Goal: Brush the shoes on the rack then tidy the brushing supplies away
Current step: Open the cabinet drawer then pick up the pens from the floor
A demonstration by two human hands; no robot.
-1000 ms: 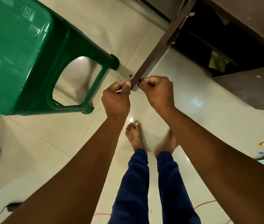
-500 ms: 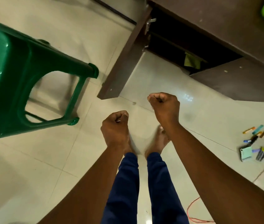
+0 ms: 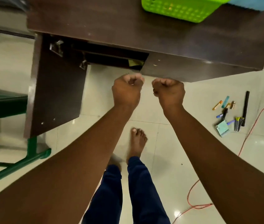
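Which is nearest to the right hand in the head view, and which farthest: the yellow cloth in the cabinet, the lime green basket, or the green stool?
Measured from the right hand:
1. Yellow cloth, just up and left, inside the open cabinet.
2. Lime green basket, straight above, on the cabinet's top.
3. Green stool, far left at the frame edge.

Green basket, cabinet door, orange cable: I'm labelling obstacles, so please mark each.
Green basket [image 3: 178, 8], head view, on its perforated side wall.
Cabinet door [image 3: 57, 88], head view, on the open door's inner face.
Orange cable [image 3: 190, 194], head view, on its floor stretch.
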